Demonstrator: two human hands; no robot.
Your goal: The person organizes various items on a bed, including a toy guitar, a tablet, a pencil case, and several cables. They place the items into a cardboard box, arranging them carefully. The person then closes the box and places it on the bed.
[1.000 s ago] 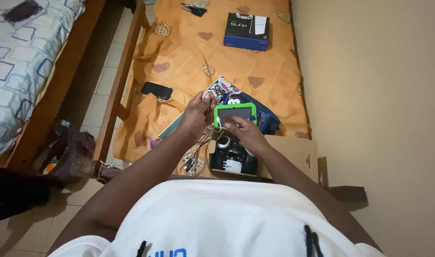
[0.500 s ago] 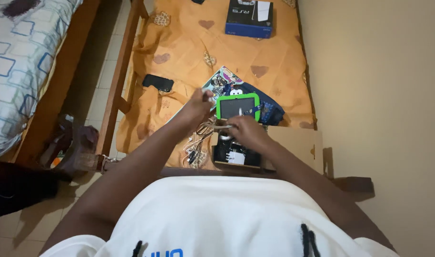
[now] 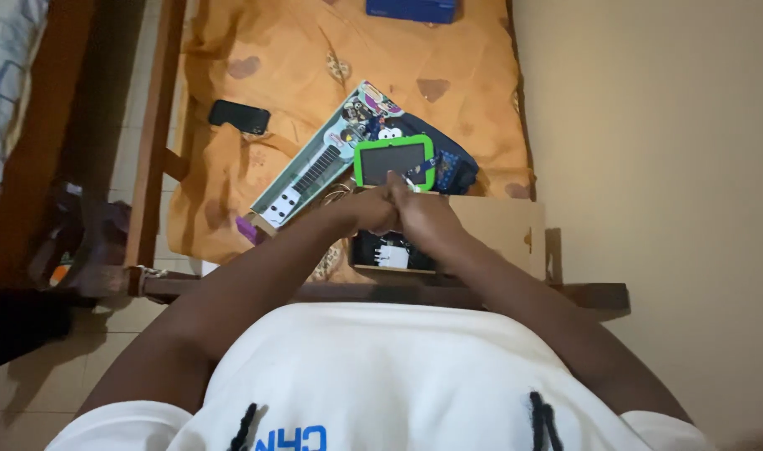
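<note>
My left hand [image 3: 366, 210] and my right hand [image 3: 421, 219] are pressed together in fists over an open cardboard box [image 3: 498, 230]. Both close on a bundle of thin pale cables [image 3: 340, 195], which shows only beside my left hand. Under my hands the box holds dark items and a white plug [image 3: 390, 253]. Just beyond my knuckles a tablet in a green case [image 3: 392, 161] lies on a dark blue pouch [image 3: 458, 171]. A long toy guitar card [image 3: 310, 175] lies to the left.
An orange sheet with heart shapes [image 3: 265, 58] covers the bed. On it lie a black phone [image 3: 240, 117] and, at the top edge, a blue box [image 3: 411, 8]. The wooden bed frame [image 3: 152, 142] runs down the left. A beige wall [image 3: 649, 167] stands at the right.
My left hand came in from the left and down to meet my right hand over the box. The view dropped nearer, and the toy guitar card is uncovered.
</note>
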